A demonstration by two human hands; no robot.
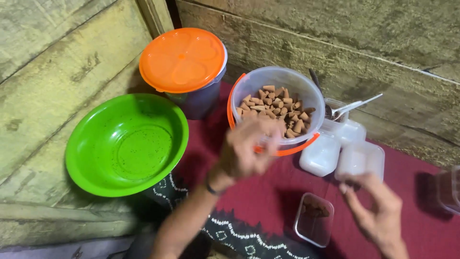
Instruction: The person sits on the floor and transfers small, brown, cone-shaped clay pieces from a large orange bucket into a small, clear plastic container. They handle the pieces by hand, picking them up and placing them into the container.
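Small clear rectangular plastic box (314,225) positioned between both hands.
Left hand (249,148), blurred, grip indeterminate, is raised before the clear cone-filled tub (275,108); right hand (378,206) is loosely open, empty.

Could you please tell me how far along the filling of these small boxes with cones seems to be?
Early on. The open small box holds only a few cones. The left hand, blurred, is at the cone-filled bucket; the right hand touches the closed white boxes. The bucket remains nearly full.
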